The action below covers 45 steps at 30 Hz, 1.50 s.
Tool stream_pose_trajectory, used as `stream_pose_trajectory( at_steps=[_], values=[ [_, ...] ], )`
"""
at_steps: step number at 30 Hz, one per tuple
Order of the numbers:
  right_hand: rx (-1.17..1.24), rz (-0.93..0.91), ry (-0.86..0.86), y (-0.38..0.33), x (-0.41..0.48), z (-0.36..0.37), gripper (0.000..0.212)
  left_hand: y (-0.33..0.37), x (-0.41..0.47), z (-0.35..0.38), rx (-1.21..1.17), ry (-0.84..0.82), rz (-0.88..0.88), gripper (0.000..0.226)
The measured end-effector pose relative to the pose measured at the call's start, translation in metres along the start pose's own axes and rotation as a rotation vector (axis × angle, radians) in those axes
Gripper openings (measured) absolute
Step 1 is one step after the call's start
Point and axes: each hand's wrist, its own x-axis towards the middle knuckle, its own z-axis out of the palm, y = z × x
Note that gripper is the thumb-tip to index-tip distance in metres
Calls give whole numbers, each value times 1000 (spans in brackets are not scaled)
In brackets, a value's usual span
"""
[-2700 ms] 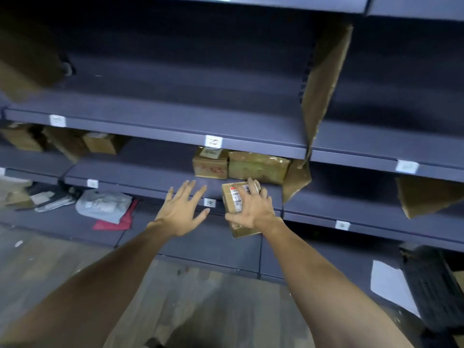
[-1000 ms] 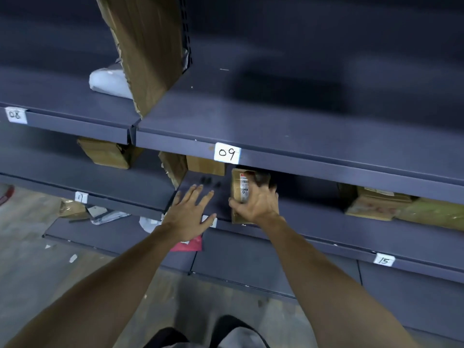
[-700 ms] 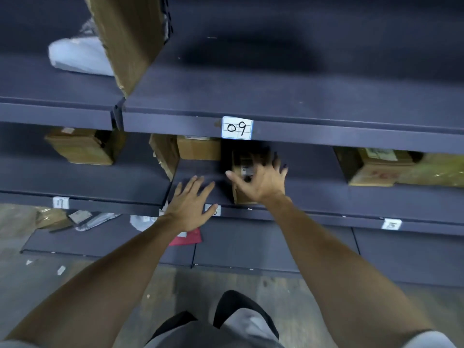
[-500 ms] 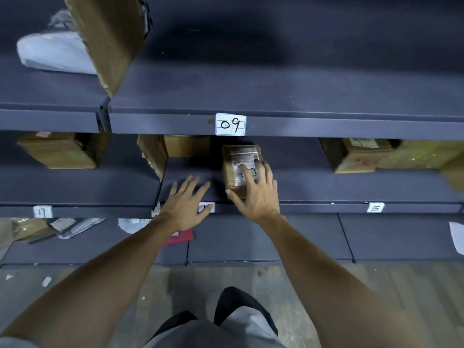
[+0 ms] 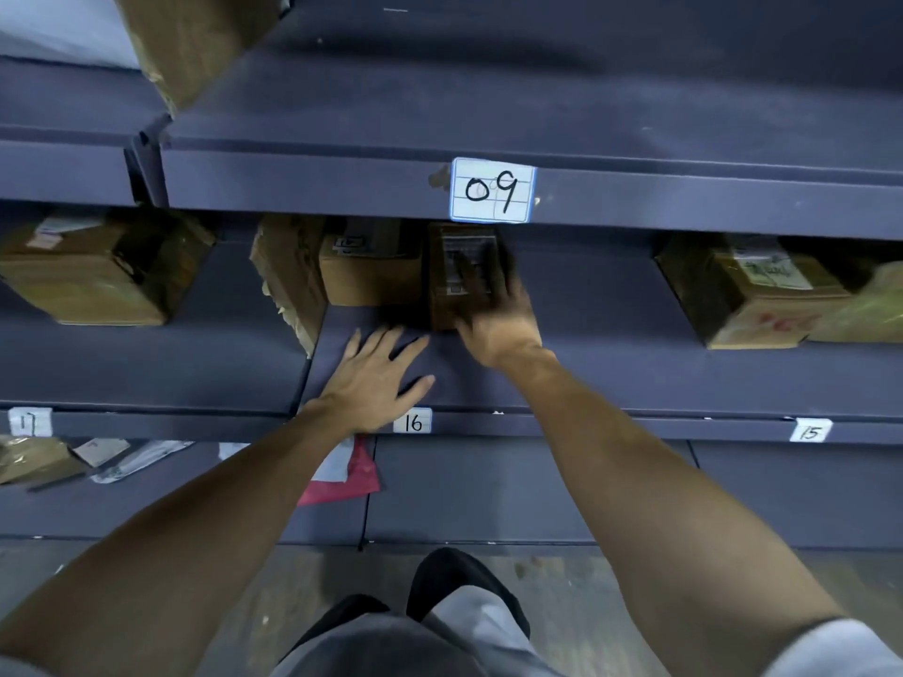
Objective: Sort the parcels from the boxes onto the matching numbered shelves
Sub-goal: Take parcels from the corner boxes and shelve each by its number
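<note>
Near edge: person's legs (image 5: 381, 642) and one shoe (image 5: 459, 579) on the floor, both forearms reaching fwd into the rack. Bottom shelf has a red envelope (image 5: 352, 473) and loose mailers. Next up is the shelf (image 5: 611, 368) w/ tag 16 (image 5: 413, 421) on its front lip; tag 15 (image 5: 810, 430) is to the R, tag 17 (image 5: 29, 421) to the L.

L hand (image 5: 376, 378): fully spread, palm down, holding nothing; it's over the front of shelf 16; can't tell if it actually rests on the surface.

R hand (image 5: 498, 324): further in, fingers look straight and laid over the top of the parcel (image 5: 459, 239); no wrap visible; motion blur, so thumb contact is unclear; reads as a flat push, not a grip.

Parcel: on shelf 16, under tag 09 (image 5: 491, 190), sat just beside a brown box (image 5: 369, 276) on its L; cardboard divider (image 5: 288, 276) beyond that box.

Key geometry: parcel lies straight ahead of the R hand, deeper into the bay; long axis runs front-to-back; R hand is on it, L hand is near-left and apart from it. My read: placement nearly done; any last nudge goes along that axis, R hand only; then pull back.

Further R on the same level: a taped box (image 5: 752, 295), well apart.
</note>
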Motion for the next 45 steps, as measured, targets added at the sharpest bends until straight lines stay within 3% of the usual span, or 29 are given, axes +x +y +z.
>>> stream_pose_trajectory(
  at_steps=[13,18,25,38,45],
  values=[
    [53,20,23,5,43,7,76,-9,16,16,-18,105,62,74],
    [69,55,41,-1,28,-12,88,-8,17,6,-12,20,42,82],
    [75,156,-23,4,-24,-58,76,11,5,-41,62,-42,130,83],
    [101,533,-227,24,-193,-177,80,129,-13,-144,13,-169,488,95],
    [76,740,-166,52,-279,-227,79,222,-16,-171,31,-155,694,95]
  ],
)
